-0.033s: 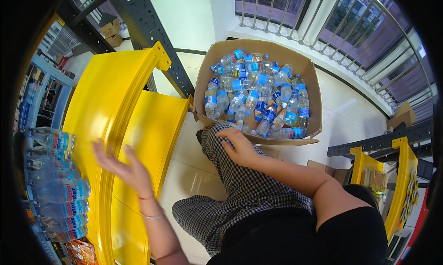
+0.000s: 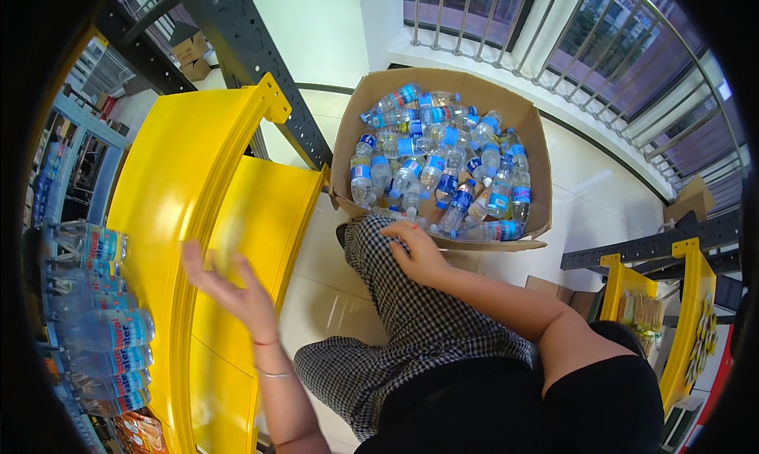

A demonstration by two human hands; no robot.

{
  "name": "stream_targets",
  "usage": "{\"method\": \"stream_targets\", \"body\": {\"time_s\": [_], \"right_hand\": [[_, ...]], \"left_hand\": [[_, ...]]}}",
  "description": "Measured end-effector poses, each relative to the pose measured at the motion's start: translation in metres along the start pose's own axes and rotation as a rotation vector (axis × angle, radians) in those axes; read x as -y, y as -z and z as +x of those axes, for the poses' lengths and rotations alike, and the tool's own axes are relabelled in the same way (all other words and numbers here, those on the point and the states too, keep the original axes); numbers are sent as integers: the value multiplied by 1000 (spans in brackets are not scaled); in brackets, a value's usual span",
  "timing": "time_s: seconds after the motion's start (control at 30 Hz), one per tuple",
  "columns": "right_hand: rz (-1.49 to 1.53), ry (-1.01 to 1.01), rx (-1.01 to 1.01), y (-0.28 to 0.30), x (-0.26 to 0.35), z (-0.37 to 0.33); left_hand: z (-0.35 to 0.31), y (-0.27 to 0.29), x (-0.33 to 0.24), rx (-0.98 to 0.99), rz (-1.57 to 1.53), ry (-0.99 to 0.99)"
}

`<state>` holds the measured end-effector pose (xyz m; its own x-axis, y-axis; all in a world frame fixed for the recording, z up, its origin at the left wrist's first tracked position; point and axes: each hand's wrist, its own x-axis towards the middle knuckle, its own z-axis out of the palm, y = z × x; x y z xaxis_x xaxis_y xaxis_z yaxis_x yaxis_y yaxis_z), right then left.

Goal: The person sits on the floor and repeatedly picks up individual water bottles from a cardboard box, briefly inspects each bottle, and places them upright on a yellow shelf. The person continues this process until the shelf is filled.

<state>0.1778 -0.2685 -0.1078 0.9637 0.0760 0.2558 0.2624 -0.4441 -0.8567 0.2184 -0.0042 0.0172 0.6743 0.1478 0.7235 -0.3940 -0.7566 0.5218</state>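
Over the yellow shelf [image 2: 158, 162] my left hand [image 2: 231, 292] hangs in the air, slightly blurred, with its fingers apart and no object in it. My right hand [image 2: 417, 255] lies on the knee of my checked trousers [image 2: 371, 256], fingers loosely spread and holding nothing. Just beyond that knee stands a large cardboard box [image 2: 540, 169] with many clear plastic bottles [image 2: 433, 169] lying jumbled inside. Their labels and caps are mostly blue. At far left, a row of clear water bottles [image 2: 111, 329] with blue and red labels stands beside the shelf.
Dark perforated posts [image 2: 237, 51] hold up the yellow shelves. A metal railing [image 2: 553, 82] runs along the windows behind the box. More yellow shelves [image 2: 686, 312] with small packets stand at right. Cartons [image 2: 190, 51] lie at far left, and an orange packet [image 2: 141, 432] at bottom left.
My left hand has shifted a little to the right over the shelf, its fingers still apart. My right hand stays on the knee, and the bottles look the same.
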Motion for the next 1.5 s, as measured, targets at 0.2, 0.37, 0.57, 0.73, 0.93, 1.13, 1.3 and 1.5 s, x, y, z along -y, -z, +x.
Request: {"method": "stream_targets", "body": {"time_s": [0.2,0.37,0.57,0.73,0.93,1.13,1.3,1.5], "right_hand": [[103,-291,-22,25,-63,13],[162,-366,-84,18,-126,36],[119,-502,-85,41,-197,78],[-33,-471,-290,79,-297,139],[699,-890,-902,164,-410,232],[672,-1183,-804,175,-471,266],[716,-1161,-816,160,-490,262],[827,-1046,-814,160,-487,257]], "left_hand": [[-90,-98,-19,426,-669,828],[-91,-180,-33,802,-689,837],[-64,-310,-15,958,-837,1148],[-59,-434,7,1068,-908,1217],[-60,-563,13,1123,-847,1192],[-80,-636,11,1097,-726,1116],[-76,-654,9,1124,-682,1100],[-73,-644,13,1074,-756,1064]]}}
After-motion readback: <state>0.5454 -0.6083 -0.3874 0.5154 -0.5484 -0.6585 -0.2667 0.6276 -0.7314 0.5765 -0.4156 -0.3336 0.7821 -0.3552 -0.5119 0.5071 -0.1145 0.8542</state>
